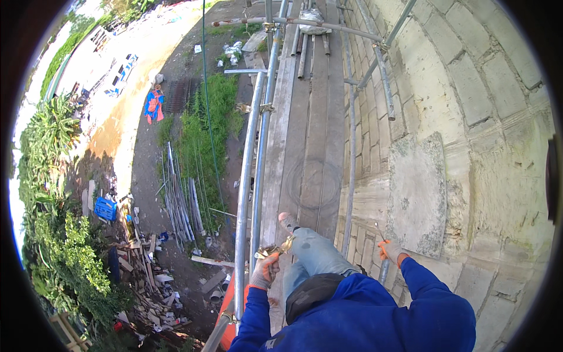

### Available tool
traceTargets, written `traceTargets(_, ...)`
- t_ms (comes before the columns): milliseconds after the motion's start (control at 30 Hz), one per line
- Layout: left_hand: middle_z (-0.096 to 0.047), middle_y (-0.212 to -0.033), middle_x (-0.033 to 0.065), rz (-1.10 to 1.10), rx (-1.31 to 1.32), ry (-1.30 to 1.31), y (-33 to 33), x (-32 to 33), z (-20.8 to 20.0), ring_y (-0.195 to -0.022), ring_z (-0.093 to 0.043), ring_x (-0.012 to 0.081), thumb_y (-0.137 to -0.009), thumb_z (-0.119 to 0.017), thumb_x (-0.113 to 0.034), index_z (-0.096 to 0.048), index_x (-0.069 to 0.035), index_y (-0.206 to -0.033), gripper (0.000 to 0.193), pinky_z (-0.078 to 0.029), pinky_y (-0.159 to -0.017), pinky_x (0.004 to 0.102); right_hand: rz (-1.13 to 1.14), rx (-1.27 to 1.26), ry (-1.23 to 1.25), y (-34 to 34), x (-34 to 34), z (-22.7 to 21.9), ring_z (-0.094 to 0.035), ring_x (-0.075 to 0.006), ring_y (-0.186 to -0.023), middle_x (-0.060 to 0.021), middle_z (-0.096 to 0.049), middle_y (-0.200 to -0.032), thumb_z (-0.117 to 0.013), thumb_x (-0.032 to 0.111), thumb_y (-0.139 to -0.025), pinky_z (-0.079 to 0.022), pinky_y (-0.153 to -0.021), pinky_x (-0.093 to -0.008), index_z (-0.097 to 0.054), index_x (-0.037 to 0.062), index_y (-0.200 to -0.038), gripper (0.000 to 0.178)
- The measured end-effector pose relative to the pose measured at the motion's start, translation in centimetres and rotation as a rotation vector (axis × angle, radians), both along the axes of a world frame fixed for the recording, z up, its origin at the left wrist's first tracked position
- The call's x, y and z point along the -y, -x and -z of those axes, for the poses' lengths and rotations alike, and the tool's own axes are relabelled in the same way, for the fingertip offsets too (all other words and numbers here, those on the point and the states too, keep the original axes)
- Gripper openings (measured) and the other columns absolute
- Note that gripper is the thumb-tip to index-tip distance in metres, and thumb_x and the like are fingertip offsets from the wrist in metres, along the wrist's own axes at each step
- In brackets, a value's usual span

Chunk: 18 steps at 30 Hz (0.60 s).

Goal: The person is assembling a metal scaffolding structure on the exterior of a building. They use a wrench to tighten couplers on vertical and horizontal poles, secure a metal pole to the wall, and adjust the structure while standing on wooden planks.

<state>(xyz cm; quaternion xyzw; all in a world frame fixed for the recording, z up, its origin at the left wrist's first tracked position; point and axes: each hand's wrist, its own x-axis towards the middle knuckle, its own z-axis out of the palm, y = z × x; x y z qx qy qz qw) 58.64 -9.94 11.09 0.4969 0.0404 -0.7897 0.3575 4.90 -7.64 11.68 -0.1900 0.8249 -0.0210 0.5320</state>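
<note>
My left hand [265, 271], in a grey and orange glove, is closed on a brassy metal scaffold coupler [274, 250]. It is just right of the upright-looking silver scaffold tubes [248, 176]; I cannot tell whether the coupler touches them. Over on the right, my right hand [392, 251], gloved in orange, grips a thin rod-like metal tool [378, 230]. The tool's tip points up and left, near a pale stained slab [417, 193] at the block wall. My fingers hide the tool's lower part.
Below me runs a walkway of planks [316, 117] with a round stain, between the tubes and the block wall [469, 44]. Tubes and a plastic bag [312, 22] lie at its far end. Beyond the left rail, far below, are grass [205, 132], loose pipes [179, 199] and wood debris [146, 276].
</note>
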Motion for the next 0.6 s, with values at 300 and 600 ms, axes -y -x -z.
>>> traceTargets(300,-0.049,-0.149,0.0201,-0.168,-0.612,0.397,4.4,7.2,-9.8,-0.140,-0.046,0.0350,-0.088,-0.069,-0.015,-0.053,-0.006,-0.143,0.057,-0.043,-0.109,0.0532,0.417,0.231,0.307,-6.2,0.2,-3.6,-0.065,-0.0204,-0.056,-0.0092,-0.065,-0.077,-0.056,0.026,-0.101,-0.056,-0.054,-0.0341,-0.056,0.0050,-0.138,0.042)
traceTargets(600,-0.055,-0.144,0.0188,-0.021,-0.620,0.575,10.6,11.1,-13.2,-0.138,-0.048,0.0362,-0.088,-0.071,-0.027,-0.052,-0.001,-0.142,0.062,-0.038,-0.113,0.0576,-1.080,0.127,0.879,-23.2,16.5,-15.9,-0.072,-0.0351,-0.077,-0.0202,-0.072,-0.086,-0.060,0.020,-0.094,-0.056,-0.068,-0.0466,-0.063,0.0026,-0.124,0.035)
